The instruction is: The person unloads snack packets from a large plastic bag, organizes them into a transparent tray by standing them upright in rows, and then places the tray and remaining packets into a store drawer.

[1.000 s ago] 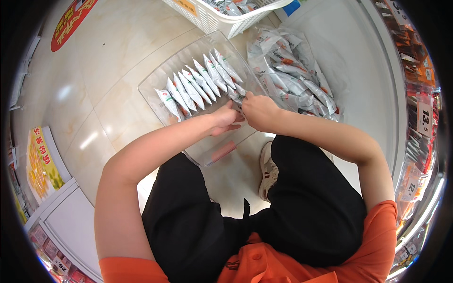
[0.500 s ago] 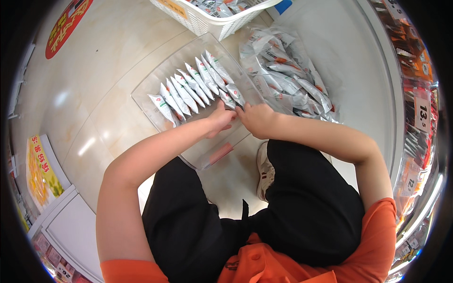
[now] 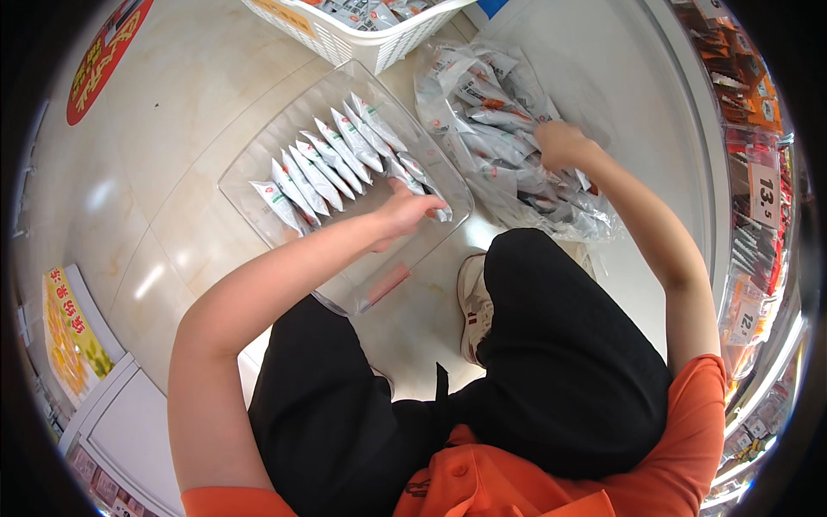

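Note:
Inside a clear plastic bin [image 3: 256, 226] on the floor, silver-white snack packets [image 3: 332, 164] stand on edge in a slanting row. A shorter second line of packets [image 3: 412, 170] lies along the bin's right side. My left hand [image 3: 403, 212] is over that shorter line, its fingers spread and touching the packets there. To the right, my right hand [image 3: 564, 145] is down at a clear plastic bag [image 3: 439, 90] full of loose packets of the same kind. Its fingers bend down among the packets, and their tips are hidden.
A white plastic basket [image 3: 379, 45] with more packets stands beyond the bin. Store shelves [image 3: 762, 189] with hanging goods and price tags line the right. At lower left is a white display unit [image 3: 125, 422]. My knees [image 3: 551, 345] flank the near space.
My right hand has left the packets in the bin and moved right and away, to the bag. My left hand stays at the shorter line of packets. The view has shifted slightly.

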Demonstrator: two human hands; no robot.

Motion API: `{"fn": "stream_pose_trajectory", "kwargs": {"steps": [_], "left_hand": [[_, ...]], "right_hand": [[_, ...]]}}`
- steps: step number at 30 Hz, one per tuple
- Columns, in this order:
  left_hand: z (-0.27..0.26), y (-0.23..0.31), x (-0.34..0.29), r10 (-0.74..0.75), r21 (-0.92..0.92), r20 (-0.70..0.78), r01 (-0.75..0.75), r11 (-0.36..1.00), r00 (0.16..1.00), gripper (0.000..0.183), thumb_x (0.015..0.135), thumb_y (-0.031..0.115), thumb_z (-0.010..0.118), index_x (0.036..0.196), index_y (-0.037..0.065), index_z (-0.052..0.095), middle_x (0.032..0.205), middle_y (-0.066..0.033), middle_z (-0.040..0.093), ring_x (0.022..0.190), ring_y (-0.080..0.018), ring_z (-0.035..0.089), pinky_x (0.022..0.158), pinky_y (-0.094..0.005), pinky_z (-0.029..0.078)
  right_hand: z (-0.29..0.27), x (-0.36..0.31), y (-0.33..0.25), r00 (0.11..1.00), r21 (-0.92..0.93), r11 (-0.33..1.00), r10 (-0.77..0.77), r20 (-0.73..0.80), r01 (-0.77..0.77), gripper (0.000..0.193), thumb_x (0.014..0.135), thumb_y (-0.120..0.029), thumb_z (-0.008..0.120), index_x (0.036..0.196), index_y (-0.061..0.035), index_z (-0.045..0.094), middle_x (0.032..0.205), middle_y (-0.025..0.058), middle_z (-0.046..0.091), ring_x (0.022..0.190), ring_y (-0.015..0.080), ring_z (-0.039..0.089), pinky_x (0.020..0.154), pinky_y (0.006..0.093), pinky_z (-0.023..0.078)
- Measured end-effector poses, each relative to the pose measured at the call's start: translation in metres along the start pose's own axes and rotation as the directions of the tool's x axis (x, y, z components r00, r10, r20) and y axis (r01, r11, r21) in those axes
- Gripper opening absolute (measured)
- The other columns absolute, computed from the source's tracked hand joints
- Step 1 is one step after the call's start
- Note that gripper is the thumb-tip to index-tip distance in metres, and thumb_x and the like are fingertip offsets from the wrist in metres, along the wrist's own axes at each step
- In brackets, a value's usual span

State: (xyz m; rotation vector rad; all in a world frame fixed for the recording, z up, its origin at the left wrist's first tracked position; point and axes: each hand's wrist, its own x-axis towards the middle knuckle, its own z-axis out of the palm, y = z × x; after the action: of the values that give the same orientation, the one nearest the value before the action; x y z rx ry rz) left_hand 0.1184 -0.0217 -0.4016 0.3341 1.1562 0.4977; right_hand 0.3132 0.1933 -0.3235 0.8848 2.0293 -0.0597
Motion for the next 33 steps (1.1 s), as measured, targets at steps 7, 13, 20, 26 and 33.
{"fn": "stream_pose_trajectory", "kwargs": {"steps": [7,13,20,26,33], "left_hand": [[-0.002,0.0,-0.006,0.029,0.203,-0.078,-0.012,0.979,0.997,0.091,0.084,0.031,0.061,0.147,0.004,0.0,0.144,-0.0124,0.032,0.135,-0.0228,0.031,0.11,-0.0464,0.025],[-0.008,0.001,-0.023,0.01,0.477,-0.027,0.004,0.879,1.0,0.081,0.085,0.036,0.057,0.144,-0.004,0.02,0.146,-0.0201,0.031,0.137,-0.0278,0.03,0.11,-0.0373,0.028],[-0.018,0.014,-0.049,-0.022,0.598,0.053,-0.014,0.802,0.998,0.077,0.087,0.035,0.057,0.145,-0.002,0.022,0.15,-0.0199,0.027,0.139,-0.0273,0.027,0.11,-0.0345,0.028],[-0.025,0.042,-0.091,0.294,0.418,0.215,-0.36,0.834,0.931,0.081,0.088,0.04,0.059,0.146,-0.001,0.019,0.149,-0.0198,0.027,0.137,-0.0264,0.029,0.109,-0.0356,0.029],[-0.006,0.073,-0.103,0.66,-0.207,0.045,-0.639,0.741,0.75,0.058,0.09,0.042,0.06,0.133,0.006,0.044,0.12,-0.0063,0.053,0.113,-0.0141,0.049,0.096,-0.0304,0.039]], "right_hand": [[-0.041,0.022,0.015,0.965,0.49,0.865,0.025,-0.261,0.11,0.04,0.068,-0.028,0.072,0.091,0.0049,0.065,0.082,0.0235,0.065,0.08,0.0332,0.065,0.07,0.0409,0.053],[-0.015,0.048,-0.015,0.986,0.29,0.942,-0.156,-0.065,0.169,0.061,0.078,-0.052,0.061,0.108,0.0013,0.063,0.093,0.0208,0.067,0.092,0.0327,0.064,0.082,0.0399,0.049],[-0.011,0.058,-0.018,0.939,0.221,0.933,-0.225,-0.262,0.285,0.043,0.082,-0.032,0.06,0.114,-0.0036,0.063,0.108,0.0176,0.063,0.09,0.0343,0.063,0.08,0.039,0.05],[-0.034,-0.032,-0.036,0.609,0.319,0.823,-0.04,-0.792,0.47,0.041,0.073,-0.011,0.064,0.115,-0.0086,0.064,0.115,0.0148,0.06,0.101,0.0341,0.059,0.086,0.0423,0.046],[-0.051,-0.092,-0.121,0.204,-0.184,0.734,-0.405,-0.891,0.653,0.052,0.061,-0.001,0.069,0.113,-0.0059,0.061,0.13,0.0182,0.048,0.115,0.0342,0.052,0.09,0.0416,0.047]]}}
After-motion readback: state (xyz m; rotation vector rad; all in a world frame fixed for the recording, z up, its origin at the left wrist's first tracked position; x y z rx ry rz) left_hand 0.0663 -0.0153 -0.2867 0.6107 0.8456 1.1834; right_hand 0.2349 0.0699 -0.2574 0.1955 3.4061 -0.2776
